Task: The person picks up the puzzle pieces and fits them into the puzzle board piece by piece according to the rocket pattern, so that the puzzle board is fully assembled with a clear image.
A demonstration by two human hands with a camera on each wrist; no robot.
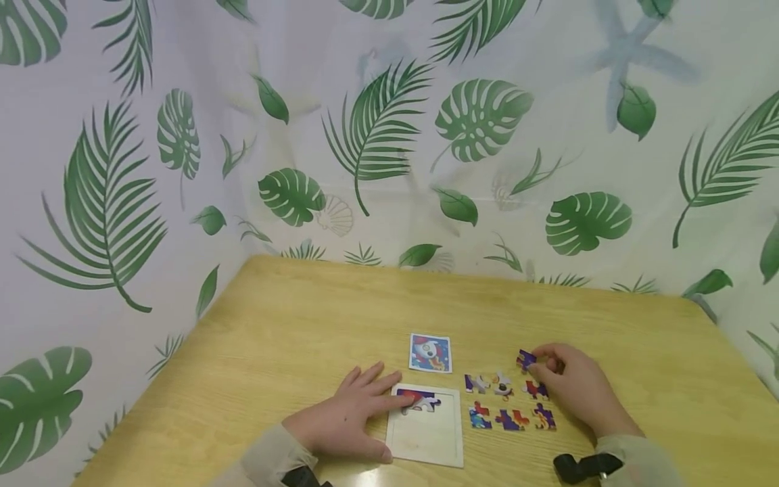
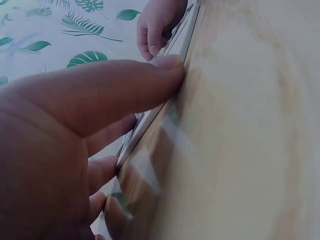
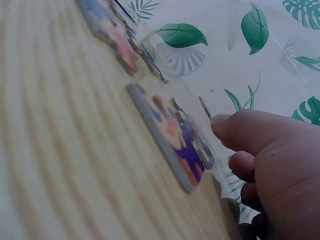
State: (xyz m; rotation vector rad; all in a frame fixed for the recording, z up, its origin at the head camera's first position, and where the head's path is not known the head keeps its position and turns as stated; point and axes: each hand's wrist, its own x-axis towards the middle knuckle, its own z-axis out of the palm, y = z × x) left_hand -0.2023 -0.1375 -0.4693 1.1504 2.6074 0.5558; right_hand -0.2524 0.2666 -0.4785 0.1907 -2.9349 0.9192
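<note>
A white puzzle tray [image 1: 426, 433] lies near the table's front edge with a couple of pieces fitted at its top [image 1: 420, 400]. My left hand [image 1: 347, 419] lies flat on the table, its fingers touching the tray's left side; the thumb [image 2: 125, 92] presses the tray's edge [image 2: 170, 90]. My right hand [image 1: 572, 385] pinches a purple puzzle piece [image 1: 526, 360] just above the table. Several loose pieces [image 1: 508, 402] lie in two rows between the tray and my right hand, and one of them [image 3: 172, 135] shows close up. A small rocket picture card [image 1: 430, 353] lies behind the tray.
The yellow wooden table [image 1: 292, 325] stands in a corner walled by a white curtain with green leaf prints [image 1: 377, 128]. A black strap [image 1: 584, 467] sits on my right wrist.
</note>
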